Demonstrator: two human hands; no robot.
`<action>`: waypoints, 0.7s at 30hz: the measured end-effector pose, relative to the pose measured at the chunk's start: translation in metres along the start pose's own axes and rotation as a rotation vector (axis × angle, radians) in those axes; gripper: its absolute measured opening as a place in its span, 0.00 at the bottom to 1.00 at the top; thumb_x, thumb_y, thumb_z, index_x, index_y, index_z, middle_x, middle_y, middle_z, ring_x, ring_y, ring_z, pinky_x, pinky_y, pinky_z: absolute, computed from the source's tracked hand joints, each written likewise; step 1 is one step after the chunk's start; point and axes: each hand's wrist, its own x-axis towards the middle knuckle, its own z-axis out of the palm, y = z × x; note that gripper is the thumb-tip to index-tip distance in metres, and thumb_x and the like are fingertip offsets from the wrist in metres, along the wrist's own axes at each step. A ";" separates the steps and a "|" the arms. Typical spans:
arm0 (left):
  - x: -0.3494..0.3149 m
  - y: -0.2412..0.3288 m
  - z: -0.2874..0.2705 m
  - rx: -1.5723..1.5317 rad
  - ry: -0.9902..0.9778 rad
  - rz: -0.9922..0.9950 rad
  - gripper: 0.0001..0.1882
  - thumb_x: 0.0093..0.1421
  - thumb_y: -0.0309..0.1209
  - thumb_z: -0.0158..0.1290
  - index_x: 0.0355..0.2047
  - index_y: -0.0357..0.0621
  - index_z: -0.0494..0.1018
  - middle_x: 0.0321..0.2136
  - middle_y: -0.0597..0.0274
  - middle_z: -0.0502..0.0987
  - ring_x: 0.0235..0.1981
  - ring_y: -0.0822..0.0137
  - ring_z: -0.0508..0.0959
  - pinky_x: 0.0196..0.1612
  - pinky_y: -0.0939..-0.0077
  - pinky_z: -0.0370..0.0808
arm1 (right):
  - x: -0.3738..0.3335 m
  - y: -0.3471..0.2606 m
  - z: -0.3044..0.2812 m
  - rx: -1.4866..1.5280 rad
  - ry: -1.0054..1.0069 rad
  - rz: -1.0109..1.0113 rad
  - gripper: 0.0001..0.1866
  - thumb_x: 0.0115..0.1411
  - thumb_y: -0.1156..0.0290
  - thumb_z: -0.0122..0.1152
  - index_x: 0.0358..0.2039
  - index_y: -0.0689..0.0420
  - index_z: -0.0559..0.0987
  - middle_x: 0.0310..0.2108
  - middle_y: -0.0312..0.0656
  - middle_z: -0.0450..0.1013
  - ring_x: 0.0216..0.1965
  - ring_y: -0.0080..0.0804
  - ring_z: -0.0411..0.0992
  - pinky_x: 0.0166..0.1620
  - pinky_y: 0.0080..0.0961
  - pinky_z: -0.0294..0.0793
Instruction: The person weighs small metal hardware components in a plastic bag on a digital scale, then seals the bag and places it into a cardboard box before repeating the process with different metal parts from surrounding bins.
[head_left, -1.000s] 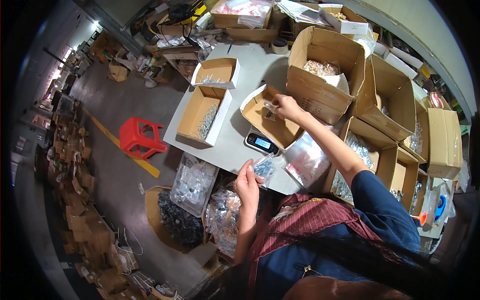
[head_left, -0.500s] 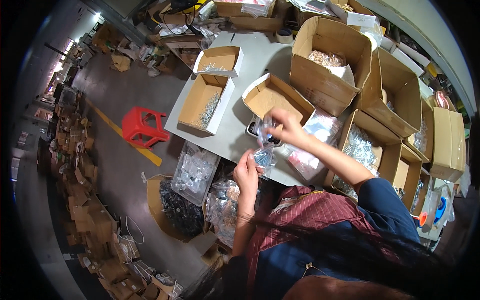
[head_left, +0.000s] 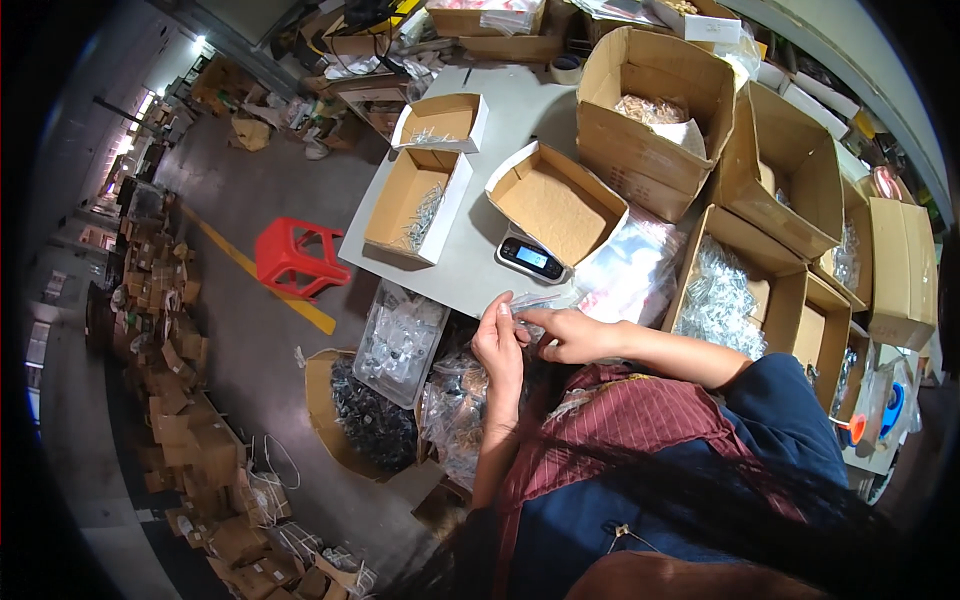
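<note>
Close together at the table's near edge, both hands are on a small clear plastic bag (head_left: 540, 301), mostly hidden behind the fingers. My left hand (head_left: 497, 345) is closed on its left side, the thumb at the top. My right hand (head_left: 578, 336) has its fingers bent at the bag's other side. Just beyond them sits a small digital scale (head_left: 531, 259) with a lit display. An open cardboard tray (head_left: 560, 204), bare inside, rests on the scale. To the right of the scale lies a pile of flat clear bags (head_left: 632, 262).
Two white-sided trays of screws (head_left: 418, 218) (head_left: 440, 122) stand at the table's left. Tall cardboard boxes (head_left: 650, 150) and a box of small clear packets (head_left: 715, 300) line the right. Below the left edge are a clear bin (head_left: 400, 345) and a red stool (head_left: 298, 258).
My right hand has come down from above the scale to the bag beside my left hand. The scale's display is now uncovered. The contents of the bag no longer show.
</note>
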 end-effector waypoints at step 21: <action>0.045 0.026 -0.017 0.880 -0.207 0.201 0.06 0.57 0.31 0.54 0.35 0.50 0.78 0.20 0.48 0.78 0.28 0.43 0.79 0.34 0.51 0.74 | -0.017 -0.005 -0.035 -0.714 0.163 -0.627 0.10 0.44 0.72 0.61 0.29 0.61 0.78 0.39 0.49 0.71 0.43 0.48 0.70 0.52 0.40 0.66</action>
